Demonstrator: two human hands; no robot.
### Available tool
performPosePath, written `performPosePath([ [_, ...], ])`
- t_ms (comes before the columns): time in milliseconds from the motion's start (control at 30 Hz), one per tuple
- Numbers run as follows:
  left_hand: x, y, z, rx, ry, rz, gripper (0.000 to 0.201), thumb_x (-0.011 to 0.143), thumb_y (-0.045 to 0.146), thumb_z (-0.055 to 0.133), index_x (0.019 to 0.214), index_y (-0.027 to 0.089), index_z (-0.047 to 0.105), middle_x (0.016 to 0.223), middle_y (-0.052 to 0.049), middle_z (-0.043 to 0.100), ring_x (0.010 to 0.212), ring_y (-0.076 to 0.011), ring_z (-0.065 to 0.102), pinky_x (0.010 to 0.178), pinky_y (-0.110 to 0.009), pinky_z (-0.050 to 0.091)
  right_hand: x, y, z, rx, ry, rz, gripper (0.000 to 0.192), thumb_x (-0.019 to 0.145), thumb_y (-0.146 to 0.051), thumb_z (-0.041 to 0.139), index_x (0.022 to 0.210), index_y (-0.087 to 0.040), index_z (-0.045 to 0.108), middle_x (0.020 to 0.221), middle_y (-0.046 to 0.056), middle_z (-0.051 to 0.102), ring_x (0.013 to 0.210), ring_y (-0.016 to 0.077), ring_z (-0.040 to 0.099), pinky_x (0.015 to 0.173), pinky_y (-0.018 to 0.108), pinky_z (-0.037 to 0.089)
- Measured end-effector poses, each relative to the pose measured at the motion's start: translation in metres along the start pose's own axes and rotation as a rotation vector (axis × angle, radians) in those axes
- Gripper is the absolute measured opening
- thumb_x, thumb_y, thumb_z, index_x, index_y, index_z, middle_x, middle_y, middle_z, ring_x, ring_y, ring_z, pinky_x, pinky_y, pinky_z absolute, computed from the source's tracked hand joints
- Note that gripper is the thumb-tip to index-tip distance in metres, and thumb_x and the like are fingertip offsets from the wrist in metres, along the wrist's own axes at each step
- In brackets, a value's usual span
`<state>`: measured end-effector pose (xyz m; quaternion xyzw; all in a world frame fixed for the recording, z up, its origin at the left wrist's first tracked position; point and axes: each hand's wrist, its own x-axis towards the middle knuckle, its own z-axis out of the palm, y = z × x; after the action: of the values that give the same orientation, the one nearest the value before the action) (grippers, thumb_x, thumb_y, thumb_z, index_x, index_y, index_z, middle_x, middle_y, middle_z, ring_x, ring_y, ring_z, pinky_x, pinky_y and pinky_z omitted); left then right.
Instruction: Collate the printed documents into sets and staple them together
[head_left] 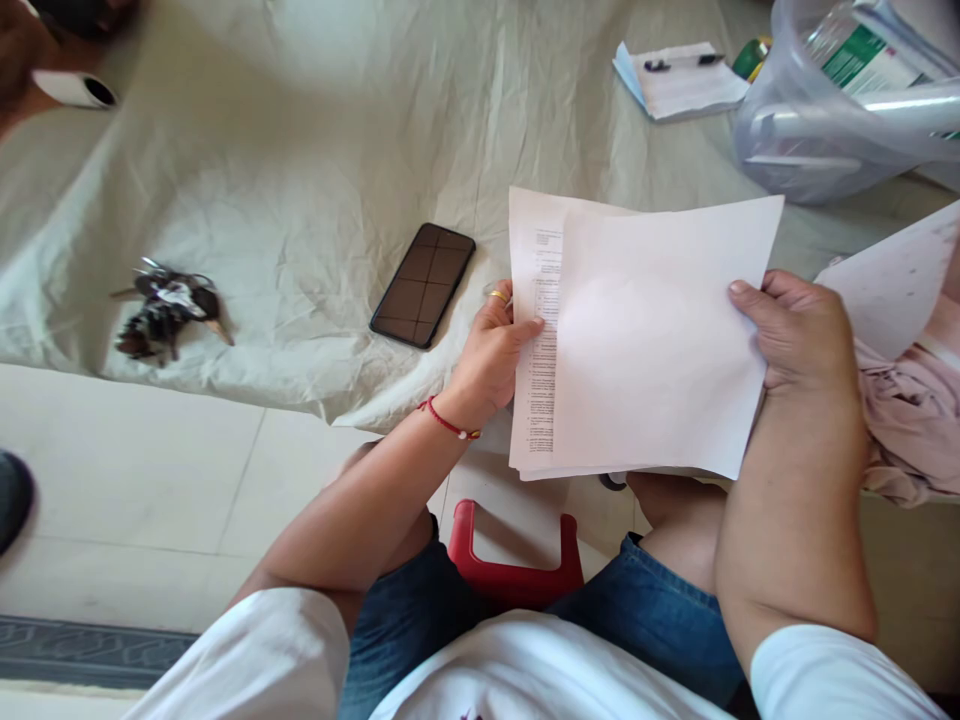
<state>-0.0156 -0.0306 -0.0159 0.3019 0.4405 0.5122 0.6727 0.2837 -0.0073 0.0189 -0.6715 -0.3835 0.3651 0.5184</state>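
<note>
White sheets of paper (645, 340) are held up in both hands, above the person's knees and just in front of the edge of the cloth-covered surface (300, 150). The top sheet is blank on its visible side and sits a little to the right, so a strip of printed text shows on the sheet under it, along the left edge. The left hand (491, 350) has a closed grip on that left edge, thumb on the front; it wears a gold ring and a red bracelet at the wrist. The right hand (799, 330) has a closed grip on the right edge, thumb on top.

Left of the paper, a dark phone (424, 285) lies flat on the cloth. Farther left lies a bunch of keys (169, 310). Behind the paper, to the right, stands a clear plastic container (817, 140), and near it a small notepad with a pen (679, 78). Below the paper a red stool (517, 570) shows between the knees.
</note>
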Motion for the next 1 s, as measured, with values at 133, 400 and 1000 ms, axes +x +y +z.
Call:
performPosePath([
  [133, 0.0, 0.001, 0.0, -0.014, -0.004, -0.034, 0.041, 0.076, 0.019, 0.074, 0.115, 0.025, 0.061, 0.115, -0.004, 0.082, 0.117, -0.0306, 0.08, 0.108, -0.053, 0.064, 0.0, 0.0, 0.001, -0.012, 0.011, -0.016, 0.042, 0.057, -0.039, 0.105, 0.076, -0.017, 0.075, 0.074, 0.003, 0.072, 0.061, 0.0132, 0.057, 0.054, 0.027, 0.045],
  [400, 0.0, 0.001, 0.001, -0.013, 0.013, -0.065, 0.041, 0.075, 0.022, 0.076, 0.114, 0.024, 0.063, 0.111, -0.005, 0.08, 0.113, -0.03, 0.078, 0.107, -0.051, 0.062, 0.001, 0.002, 0.002, -0.019, -0.001, -0.032, 0.059, 0.044, -0.053, 0.111, 0.07, -0.019, 0.07, 0.073, 0.003, 0.071, 0.061, 0.0139, 0.058, 0.051, 0.027, 0.047],
  [1000, 0.002, -0.004, 0.002, 0.001, 0.139, -0.041, 0.011, 0.081, 0.023, 0.07, 0.091, 0.024, 0.064, 0.091, -0.001, 0.069, 0.089, -0.0218, 0.069, 0.093, -0.041, 0.062, -0.004, 0.005, 0.012, -0.057, 0.021, -0.15, 0.051, 0.051, -0.052, 0.107, 0.069, -0.02, 0.07, 0.063, -0.001, 0.061, 0.056, 0.0104, 0.046, 0.048, 0.025, 0.035],
])
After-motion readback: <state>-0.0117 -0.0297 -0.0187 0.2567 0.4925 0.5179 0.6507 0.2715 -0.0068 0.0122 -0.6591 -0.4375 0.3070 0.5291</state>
